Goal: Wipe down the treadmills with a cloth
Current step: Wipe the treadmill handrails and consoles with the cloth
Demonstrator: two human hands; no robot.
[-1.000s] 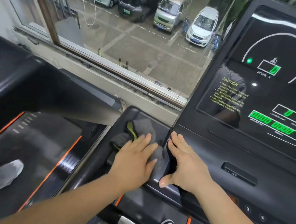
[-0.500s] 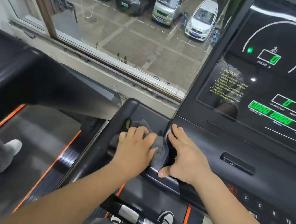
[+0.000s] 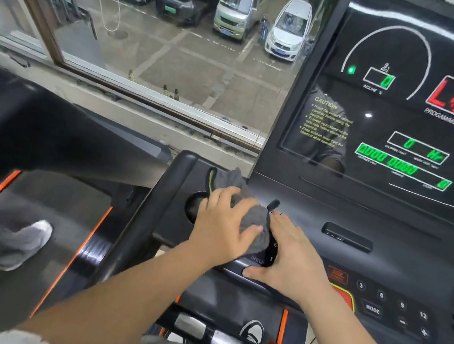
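A black treadmill console [image 3: 317, 216] fills the right half of the head view, its display lit in green and red. On its left tray, beside a round cup recess [image 3: 193, 206], lies a bunched grey cloth [image 3: 254, 215] with a yellow-green edge. My left hand [image 3: 223, 227] presses down on the cloth and grips it. Just to the right, my right hand [image 3: 287, 252] rests flat on the console's lower edge, fingers spread, touching the cloth's right side.
A second treadmill [image 3: 31, 141] stands to the left, with another person's grey shoe [image 3: 28, 235] on its belt. A large window [image 3: 166, 43] ahead overlooks parked cars. Keypad buttons [image 3: 394, 308] sit at the lower right. The silver-banded handlebar [image 3: 217, 338] crosses below.
My left hand has pushed the cloth forward and to the right across the tray, uncovering the cup recess. The right hand stays planted on the console edge. The view shifted right.
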